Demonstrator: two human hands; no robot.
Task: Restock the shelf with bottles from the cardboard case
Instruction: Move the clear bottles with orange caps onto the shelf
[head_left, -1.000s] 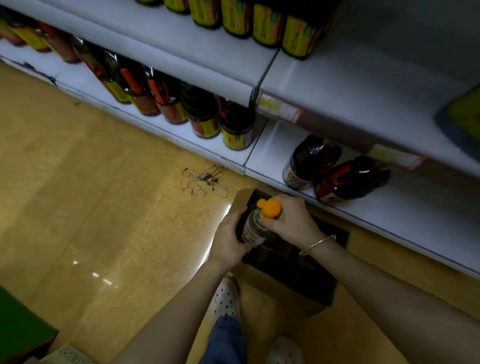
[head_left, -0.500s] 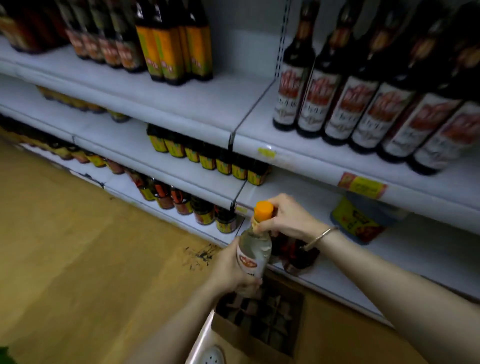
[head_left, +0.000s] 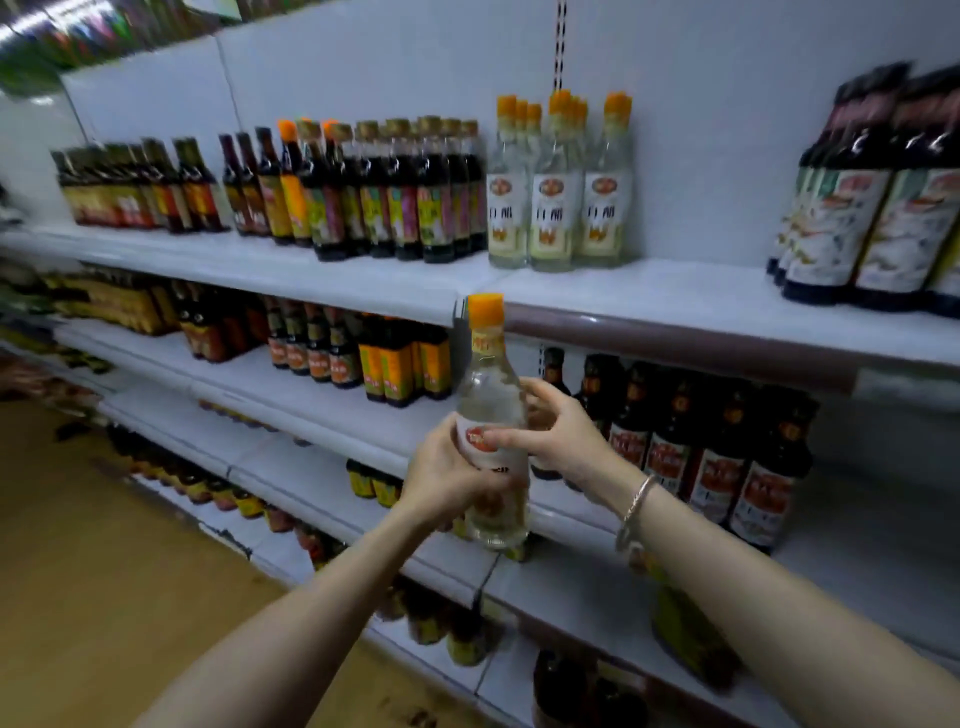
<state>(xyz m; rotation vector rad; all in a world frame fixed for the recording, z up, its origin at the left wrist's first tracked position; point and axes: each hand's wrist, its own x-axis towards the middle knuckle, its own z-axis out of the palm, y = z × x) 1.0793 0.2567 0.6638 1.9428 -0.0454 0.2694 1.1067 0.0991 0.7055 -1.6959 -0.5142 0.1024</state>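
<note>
A clear bottle with an orange cap (head_left: 488, 384) stands upright in front of me, held in both hands at chest height. My left hand (head_left: 441, 473) grips its lower body around the label. My right hand (head_left: 556, 434) pinches the bottle's middle from the right, thumb across the label. Matching clear bottles with orange caps (head_left: 558, 192) stand in a group on the top shelf (head_left: 675, 296), just above the held bottle. The cardboard case is out of view.
Dark sauce bottles (head_left: 363, 192) fill the top shelf to the left, and large dark bottles (head_left: 878, 197) stand at its right. Bare shelf surface lies between the clear bottles and those. Lower shelves (head_left: 311, 384) hold more dark bottles (head_left: 717, 452). The tan floor (head_left: 104, 571) lies lower left.
The bottle has been lifted from above the case up to shelf height. My right hand moved from the cap down to the bottle's body. My view has swung upward to the upper shelves.
</note>
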